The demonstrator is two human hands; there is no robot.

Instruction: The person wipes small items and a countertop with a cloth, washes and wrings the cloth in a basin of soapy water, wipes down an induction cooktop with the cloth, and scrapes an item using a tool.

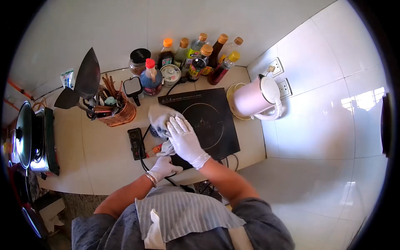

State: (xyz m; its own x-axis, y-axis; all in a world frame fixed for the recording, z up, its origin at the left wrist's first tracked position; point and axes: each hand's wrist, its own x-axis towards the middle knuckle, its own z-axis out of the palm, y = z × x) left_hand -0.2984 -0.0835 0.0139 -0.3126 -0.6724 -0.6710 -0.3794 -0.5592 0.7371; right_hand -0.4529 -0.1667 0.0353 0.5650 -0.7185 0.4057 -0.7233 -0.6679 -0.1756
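A black induction cooktop (223, 137) with a ring marking lies on the counter. My right hand (183, 139), in a white glove, presses a greyish-white cloth (160, 118) against the cooktop's left side, its fingers stretched over the cloth. My left hand (163, 167), gloved too, holds the cooktop's front left corner; some of its fingers are hidden. Between the hands, part of the cloth bunches beside a small red and orange item (155, 150), whose kind I cannot make out. A black power strip (136, 143) with cables lies just left.
Several sauce bottles (216, 50) and a lidded white jar (171, 75) line the back wall. A wicker utensil basket (121, 112) stands left, and a pink electric kettle (254, 98) stands right near wall sockets (276, 66). A gas stove (46, 141) with a dark pan (25, 133) is far left.
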